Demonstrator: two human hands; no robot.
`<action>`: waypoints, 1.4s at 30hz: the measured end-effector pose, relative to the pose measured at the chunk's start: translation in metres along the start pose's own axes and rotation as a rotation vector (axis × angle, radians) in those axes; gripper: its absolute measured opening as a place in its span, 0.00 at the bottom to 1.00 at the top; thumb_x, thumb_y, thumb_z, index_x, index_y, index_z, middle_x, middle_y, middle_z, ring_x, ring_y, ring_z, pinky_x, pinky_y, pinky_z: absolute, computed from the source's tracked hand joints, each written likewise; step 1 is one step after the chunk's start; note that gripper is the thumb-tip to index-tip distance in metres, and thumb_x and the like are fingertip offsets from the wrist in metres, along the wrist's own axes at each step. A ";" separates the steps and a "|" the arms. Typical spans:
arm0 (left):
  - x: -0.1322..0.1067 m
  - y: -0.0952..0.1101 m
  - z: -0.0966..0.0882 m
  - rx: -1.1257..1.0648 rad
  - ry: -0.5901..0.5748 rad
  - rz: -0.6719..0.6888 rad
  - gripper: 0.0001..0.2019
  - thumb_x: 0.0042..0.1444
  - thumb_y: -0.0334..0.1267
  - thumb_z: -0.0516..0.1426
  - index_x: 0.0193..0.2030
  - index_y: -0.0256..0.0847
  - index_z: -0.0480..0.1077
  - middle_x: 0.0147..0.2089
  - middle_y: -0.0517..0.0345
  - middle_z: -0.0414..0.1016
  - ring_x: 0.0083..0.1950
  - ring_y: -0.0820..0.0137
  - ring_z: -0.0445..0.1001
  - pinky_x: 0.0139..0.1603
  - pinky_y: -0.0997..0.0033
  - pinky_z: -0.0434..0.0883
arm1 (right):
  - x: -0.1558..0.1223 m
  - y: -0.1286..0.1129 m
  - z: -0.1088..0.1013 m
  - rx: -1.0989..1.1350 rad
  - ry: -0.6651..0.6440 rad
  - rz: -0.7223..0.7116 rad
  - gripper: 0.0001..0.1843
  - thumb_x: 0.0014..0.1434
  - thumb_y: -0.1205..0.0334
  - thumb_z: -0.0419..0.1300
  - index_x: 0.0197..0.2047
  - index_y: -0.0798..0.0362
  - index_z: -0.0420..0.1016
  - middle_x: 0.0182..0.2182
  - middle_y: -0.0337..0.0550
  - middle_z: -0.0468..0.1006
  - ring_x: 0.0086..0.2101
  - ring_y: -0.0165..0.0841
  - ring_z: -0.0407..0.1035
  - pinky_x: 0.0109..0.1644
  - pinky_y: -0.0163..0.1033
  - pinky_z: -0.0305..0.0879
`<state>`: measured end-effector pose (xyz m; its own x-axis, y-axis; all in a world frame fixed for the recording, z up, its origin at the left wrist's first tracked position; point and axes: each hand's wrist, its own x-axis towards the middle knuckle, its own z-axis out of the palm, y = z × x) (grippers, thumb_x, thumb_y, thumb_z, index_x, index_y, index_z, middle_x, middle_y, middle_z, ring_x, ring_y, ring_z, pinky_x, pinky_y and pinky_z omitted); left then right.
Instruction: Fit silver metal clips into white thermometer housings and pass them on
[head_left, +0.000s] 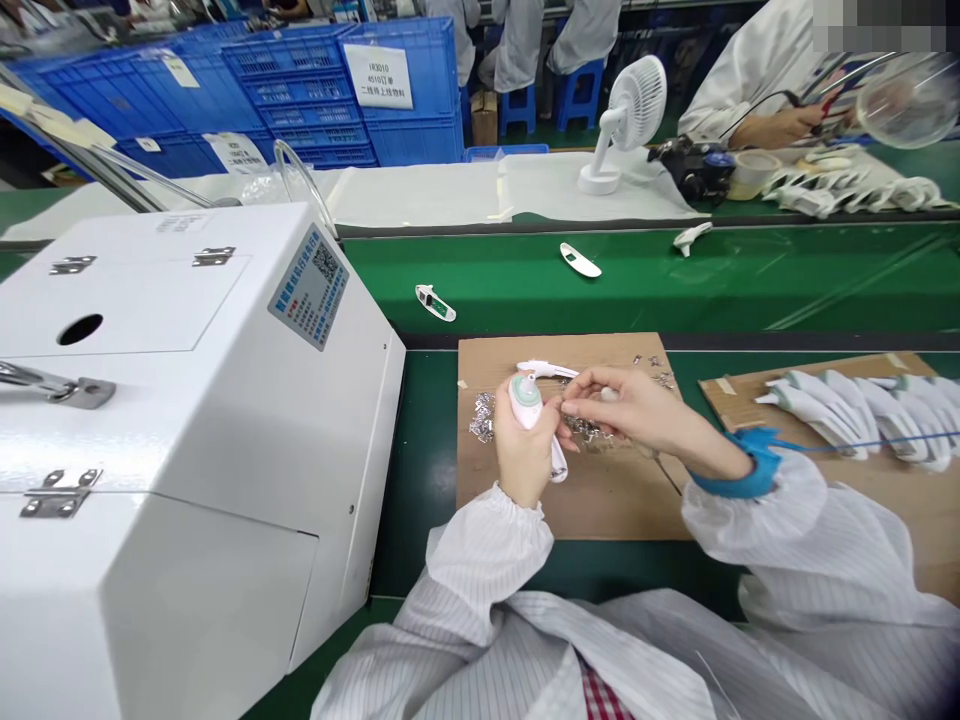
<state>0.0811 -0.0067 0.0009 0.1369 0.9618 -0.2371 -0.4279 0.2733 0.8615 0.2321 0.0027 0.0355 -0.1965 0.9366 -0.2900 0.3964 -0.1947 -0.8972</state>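
My left hand (523, 452) is wrapped around a white thermometer-like device with a pale green face (526, 398), held upright over a brown cardboard sheet (600, 495). My right hand (630, 405) pinches something tiny at the device's side; I cannot make out what it is. A blue strap (739, 470) circles my right wrist. A second white housing (546, 369) lies just behind the held device. Small silver metal clips (482, 417) lie scattered on the cardboard near both hands.
A large white machine box (187, 420) fills the left. A second cardboard (724, 398) at right carries a row of white housings (847, 408). Loose white shells (580, 260) lie on the green conveyor belt (750, 285). A small fan (626, 120), blue crates (300, 85) and another person's hand (780, 125) are beyond.
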 end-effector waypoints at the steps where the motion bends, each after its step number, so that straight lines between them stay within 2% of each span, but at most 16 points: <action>1: 0.000 -0.001 0.002 -0.009 0.046 0.023 0.24 0.49 0.37 0.66 0.50 0.43 0.62 0.28 0.66 0.68 0.20 0.77 0.68 0.18 0.76 0.70 | 0.000 0.002 0.005 0.000 0.075 -0.036 0.13 0.51 0.50 0.64 0.32 0.51 0.74 0.23 0.37 0.75 0.20 0.27 0.64 0.23 0.34 0.60; 3: -0.001 -0.002 0.006 -0.032 0.100 0.052 0.24 0.49 0.37 0.66 0.50 0.44 0.61 0.28 0.66 0.68 0.20 0.77 0.68 0.19 0.76 0.70 | -0.001 0.006 0.014 -0.021 0.203 -0.106 0.15 0.50 0.49 0.65 0.33 0.52 0.76 0.28 0.41 0.79 0.25 0.31 0.69 0.28 0.36 0.65; 5: -0.002 -0.002 0.008 -0.058 0.112 0.055 0.24 0.50 0.39 0.66 0.51 0.44 0.61 0.27 0.67 0.68 0.19 0.77 0.67 0.19 0.76 0.69 | -0.002 0.008 0.020 -0.051 0.277 -0.160 0.14 0.51 0.49 0.65 0.33 0.52 0.77 0.29 0.42 0.80 0.28 0.33 0.71 0.31 0.38 0.66; 7: -0.002 0.000 0.008 -0.093 0.085 0.019 0.23 0.53 0.43 0.64 0.52 0.43 0.60 0.25 0.67 0.67 0.18 0.76 0.67 0.19 0.76 0.68 | -0.003 0.009 0.023 -0.093 0.350 -0.217 0.13 0.55 0.50 0.63 0.35 0.51 0.79 0.29 0.42 0.80 0.28 0.33 0.72 0.31 0.37 0.66; 10: -0.003 0.003 0.006 -0.188 0.011 -0.070 0.22 0.58 0.51 0.58 0.54 0.44 0.59 0.26 0.65 0.67 0.19 0.74 0.67 0.17 0.76 0.67 | -0.009 0.006 0.023 -0.259 0.456 -0.382 0.08 0.59 0.56 0.62 0.36 0.50 0.79 0.31 0.40 0.81 0.29 0.31 0.72 0.34 0.37 0.67; 13: -0.004 0.005 0.003 -0.235 -0.033 -0.108 0.22 0.61 0.54 0.53 0.58 0.48 0.58 0.26 0.64 0.65 0.19 0.74 0.66 0.15 0.77 0.66 | -0.017 0.001 0.023 -0.474 0.434 -0.542 0.06 0.62 0.60 0.60 0.37 0.49 0.78 0.33 0.40 0.81 0.30 0.31 0.73 0.35 0.36 0.67; 17: -0.004 0.004 0.002 -0.207 -0.023 -0.130 0.23 0.60 0.55 0.54 0.58 0.50 0.60 0.27 0.62 0.65 0.19 0.75 0.65 0.14 0.78 0.63 | -0.024 0.000 0.025 -0.587 0.352 -0.612 0.07 0.64 0.63 0.57 0.37 0.49 0.78 0.38 0.40 0.83 0.36 0.32 0.76 0.38 0.36 0.69; 20: -0.002 0.001 0.000 -0.218 -0.017 -0.139 0.20 0.61 0.53 0.54 0.57 0.49 0.61 0.29 0.62 0.65 0.21 0.74 0.66 0.15 0.77 0.66 | -0.018 0.004 0.025 -0.572 0.429 -0.544 0.08 0.63 0.61 0.58 0.35 0.49 0.78 0.33 0.39 0.82 0.31 0.32 0.75 0.35 0.37 0.68; 24: 0.006 -0.003 -0.011 -0.206 0.091 -0.142 0.20 0.59 0.46 0.58 0.56 0.48 0.60 0.32 0.63 0.66 0.23 0.75 0.68 0.17 0.75 0.70 | -0.005 0.019 0.011 -0.560 0.542 -0.327 0.09 0.61 0.57 0.59 0.34 0.48 0.79 0.30 0.40 0.82 0.29 0.35 0.74 0.34 0.38 0.66; 28: 0.011 -0.001 -0.033 -0.183 0.190 -0.141 0.21 0.58 0.42 0.59 0.57 0.47 0.59 0.31 0.64 0.68 0.22 0.75 0.68 0.17 0.76 0.69 | -0.004 0.038 -0.014 -0.617 0.519 -0.073 0.09 0.58 0.56 0.60 0.34 0.48 0.79 0.32 0.40 0.83 0.30 0.36 0.74 0.33 0.38 0.63; 30: 0.010 0.002 -0.044 -0.173 0.220 -0.147 0.22 0.58 0.41 0.58 0.58 0.47 0.58 0.32 0.63 0.70 0.22 0.75 0.68 0.16 0.78 0.67 | -0.010 0.046 -0.025 -0.647 0.507 0.006 0.09 0.58 0.56 0.60 0.35 0.48 0.80 0.31 0.40 0.82 0.30 0.36 0.74 0.33 0.38 0.62; 33: 0.007 0.006 -0.057 -0.167 0.221 -0.160 0.22 0.58 0.42 0.59 0.58 0.47 0.60 0.32 0.63 0.72 0.22 0.76 0.68 0.15 0.79 0.65 | -0.022 0.059 -0.036 -0.673 0.449 0.078 0.09 0.57 0.55 0.61 0.34 0.49 0.80 0.30 0.41 0.82 0.30 0.36 0.73 0.33 0.38 0.61; 36: 0.001 0.007 -0.063 -0.172 0.211 -0.164 0.20 0.57 0.43 0.60 0.55 0.48 0.63 0.32 0.64 0.72 0.22 0.76 0.69 0.16 0.80 0.64 | -0.032 0.071 -0.038 -0.675 0.350 0.124 0.08 0.56 0.56 0.61 0.32 0.48 0.79 0.30 0.39 0.82 0.29 0.34 0.73 0.33 0.37 0.61; 42: -0.007 0.007 -0.058 -0.149 0.165 -0.212 0.16 0.56 0.41 0.59 0.51 0.47 0.63 0.32 0.63 0.72 0.22 0.75 0.69 0.15 0.79 0.64 | -0.038 0.088 -0.014 -0.587 0.136 0.029 0.05 0.57 0.61 0.60 0.36 0.48 0.78 0.36 0.37 0.82 0.37 0.35 0.75 0.42 0.37 0.66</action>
<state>0.0252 -0.0104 -0.0171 0.0958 0.8693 -0.4849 -0.5334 0.4561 0.7123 0.2870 -0.0453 -0.0274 -0.0769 0.9696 -0.2321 0.8363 -0.0641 -0.5446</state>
